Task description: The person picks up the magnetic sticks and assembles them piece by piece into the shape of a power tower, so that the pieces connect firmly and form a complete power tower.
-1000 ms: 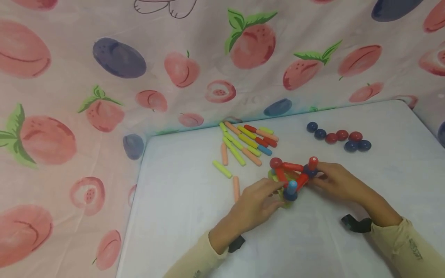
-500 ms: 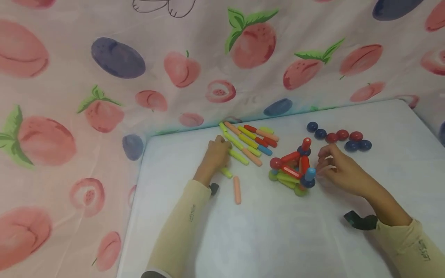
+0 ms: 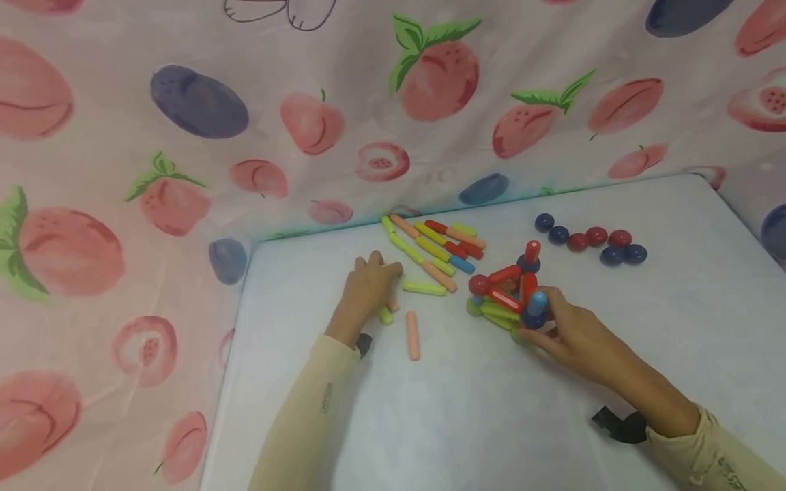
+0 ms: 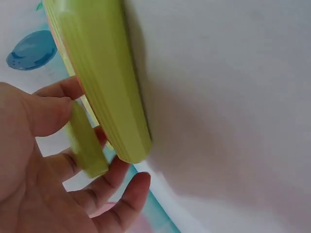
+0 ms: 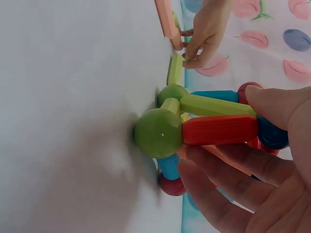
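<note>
My left hand (image 3: 366, 286) pinches a short yellow-green toy building stick (image 4: 88, 148) between thumb and fingers; the head view hides that stick under the hand. A larger-looking yellow-green stick (image 4: 104, 82) is close to the left wrist camera. Another lies just right of the hand, a yellow-green stick (image 3: 424, 288). My right hand (image 3: 580, 337) holds the near right corner of a ball-and-stick structure (image 3: 505, 300), thumb by a navy ball (image 5: 272, 133), fingers under a red stick (image 5: 221, 130). Green balls (image 5: 159, 133) form its base; a red stick and a blue stick stand upright on top.
Loose sticks in several colours lie at the back middle, among them a blue stick (image 3: 462, 264). An orange stick (image 3: 413, 335) lies left of the structure. Navy and red balls (image 3: 596, 236) sit at the back right. Patterned cloth (image 3: 368, 102) hangs behind the white table (image 3: 430, 423).
My left hand has left the structure, reached to the sticks and drawn back slightly with one. A yellow-green stick has turned sideways. The structure was rotated; my right hand let go and holds it again.
</note>
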Demonstrator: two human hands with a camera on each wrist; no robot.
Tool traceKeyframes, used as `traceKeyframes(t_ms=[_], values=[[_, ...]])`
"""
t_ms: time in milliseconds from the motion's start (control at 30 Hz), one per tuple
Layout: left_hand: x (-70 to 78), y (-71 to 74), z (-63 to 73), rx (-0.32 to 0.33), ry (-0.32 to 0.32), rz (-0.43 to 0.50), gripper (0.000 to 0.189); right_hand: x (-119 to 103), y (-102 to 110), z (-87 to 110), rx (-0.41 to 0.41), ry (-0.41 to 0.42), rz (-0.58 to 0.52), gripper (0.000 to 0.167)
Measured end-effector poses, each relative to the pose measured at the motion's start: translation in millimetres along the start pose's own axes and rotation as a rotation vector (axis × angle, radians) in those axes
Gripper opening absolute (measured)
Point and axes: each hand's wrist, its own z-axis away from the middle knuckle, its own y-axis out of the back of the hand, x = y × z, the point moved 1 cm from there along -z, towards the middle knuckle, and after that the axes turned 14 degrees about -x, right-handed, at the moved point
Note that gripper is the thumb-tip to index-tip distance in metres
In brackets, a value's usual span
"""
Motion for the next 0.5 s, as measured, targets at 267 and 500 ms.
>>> traceKeyframes(t_ms=[267, 500], values=[[12.7, 7.4, 16.3, 0.288, -0.106, 0.263, 0.028, 6, 0, 0.8, -0.015, 0.05, 0.005, 0.043], [84.4, 26.2, 57.7, 0.538, -0.678, 0.817, 0.027, 21, 9, -1.2, -0.071, 0.215, -0.026, 0.049]])
